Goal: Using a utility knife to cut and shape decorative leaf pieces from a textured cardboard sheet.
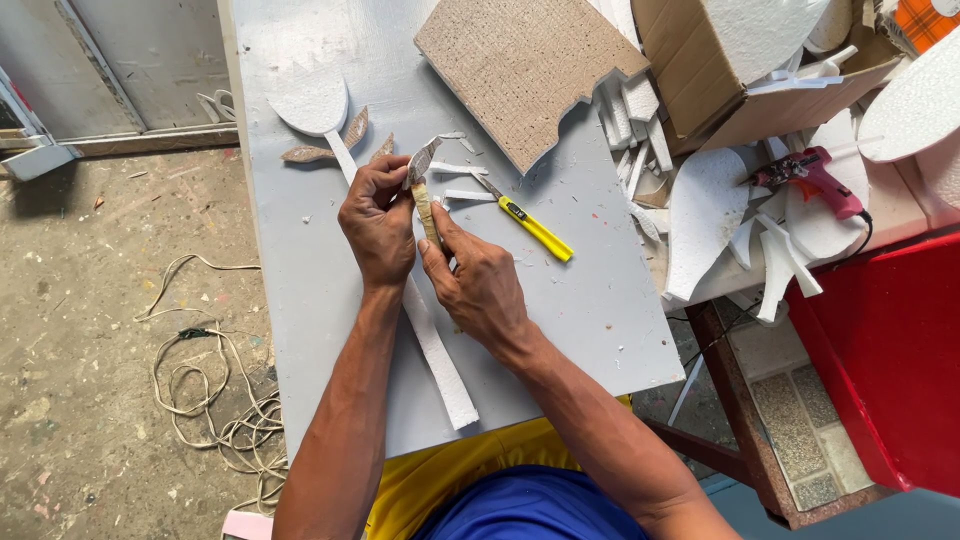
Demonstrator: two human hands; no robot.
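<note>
Our fingers hide much of the small leaf-shaped cutout [424,180], so its lower end is hard to make out. Both hands pinch it above the grey tabletop [300,260]: our left hand [378,225] grips its upper part, our right hand [478,282] the narrow lower strip. Its long axis runs near to far, tip pointing away. A yellow utility knife [530,227] lies just right.

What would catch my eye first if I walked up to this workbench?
Both hands, left hand and right hand, pinch a small leaf-shaped cutout at the middle of the grey board. Just right of them lies a yellow knife. Far right, a pink glue gun rests among white foam scraps.
</note>
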